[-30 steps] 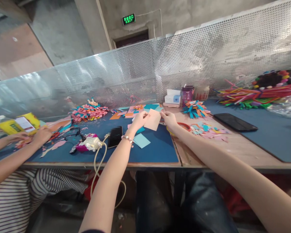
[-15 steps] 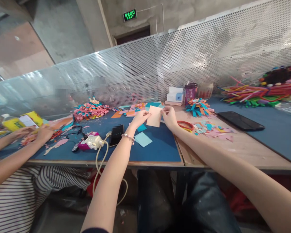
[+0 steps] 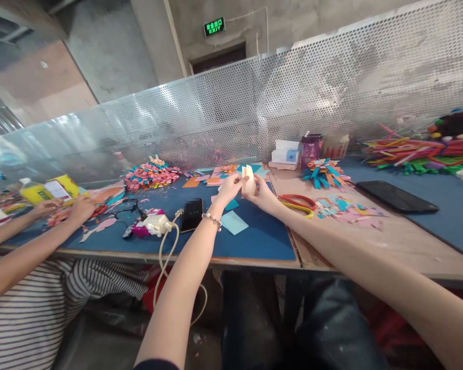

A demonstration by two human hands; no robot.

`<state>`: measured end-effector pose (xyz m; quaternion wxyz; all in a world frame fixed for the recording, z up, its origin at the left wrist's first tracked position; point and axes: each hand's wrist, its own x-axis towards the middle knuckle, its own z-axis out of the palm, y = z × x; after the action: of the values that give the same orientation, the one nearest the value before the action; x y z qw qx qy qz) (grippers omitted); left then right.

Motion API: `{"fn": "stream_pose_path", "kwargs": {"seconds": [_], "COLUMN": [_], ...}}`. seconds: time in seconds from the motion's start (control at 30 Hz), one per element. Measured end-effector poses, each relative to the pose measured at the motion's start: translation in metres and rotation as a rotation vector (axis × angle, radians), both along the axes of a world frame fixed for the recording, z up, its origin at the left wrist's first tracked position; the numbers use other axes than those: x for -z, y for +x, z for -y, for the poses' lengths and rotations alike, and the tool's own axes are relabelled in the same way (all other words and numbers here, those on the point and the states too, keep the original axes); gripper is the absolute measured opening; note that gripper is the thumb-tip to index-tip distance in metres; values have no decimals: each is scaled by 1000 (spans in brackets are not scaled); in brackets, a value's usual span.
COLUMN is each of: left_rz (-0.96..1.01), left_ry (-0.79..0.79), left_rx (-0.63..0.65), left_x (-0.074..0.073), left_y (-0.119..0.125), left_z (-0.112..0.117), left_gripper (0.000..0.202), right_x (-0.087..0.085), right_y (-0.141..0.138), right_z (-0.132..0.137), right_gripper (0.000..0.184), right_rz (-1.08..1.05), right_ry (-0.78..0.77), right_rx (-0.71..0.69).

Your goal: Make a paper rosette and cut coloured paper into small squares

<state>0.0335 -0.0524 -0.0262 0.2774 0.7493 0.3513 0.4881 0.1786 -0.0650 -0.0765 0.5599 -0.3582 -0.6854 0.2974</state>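
My left hand [image 3: 230,187] and my right hand [image 3: 263,192] are close together above the blue mat [image 3: 254,236], both pinching a small peach-coloured paper sheet [image 3: 249,180]. The sheet is bent into a narrow upright fold between my fingers. A light blue paper square [image 3: 234,222] lies on the mat just below my hands. My left wrist wears a bead bracelet [image 3: 212,219].
A glue gun [image 3: 151,226] with a white cord and a phone [image 3: 192,214] lie left of my hands. Red-and-yellow scissors [image 3: 298,202], paper scraps [image 3: 343,208] and a second phone [image 3: 397,196] lie to the right. A person in a striped shirt [image 3: 27,313] works at my left. Perforated metal screen [image 3: 293,103] behind.
The flat peach sheet has been folded inward, my hands coming together until it stands as a narrow fold. The camera view has shifted slightly to the left.
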Motion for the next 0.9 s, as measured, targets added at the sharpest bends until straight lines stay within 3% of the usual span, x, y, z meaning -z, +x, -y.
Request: {"fn": "stream_pose_path", "kwargs": {"seconds": [0.1,0.27,0.4,0.6,0.77,0.9], "left_rz": [21,-2,15,69,-54,-89], "left_ry": [-26,-133,-199,-228,-329,-368], "left_rx": [10,-17,10,112,174,119], "left_x": [-1,-3,1,6,5,5], "left_y": [2,2,1,-2,-1,0], "left_z": [0,3,-2,-8,4,7], "left_gripper": [37,35,29,39,50,52], "right_x": [0,-11,-14,-7,-12,-17], "right_y": [8,15,20,26,29,31], "right_z": [-5,-2,-2,-10,-10,-8], "right_gripper": [89,54,40,43,39,37], "right_rz": [-23,-228,-305,-315,-302,-331], "right_ry": [-54,-169,-192,-165,-121,-56], "right_rx": [25,34,94,192,219,264]}}
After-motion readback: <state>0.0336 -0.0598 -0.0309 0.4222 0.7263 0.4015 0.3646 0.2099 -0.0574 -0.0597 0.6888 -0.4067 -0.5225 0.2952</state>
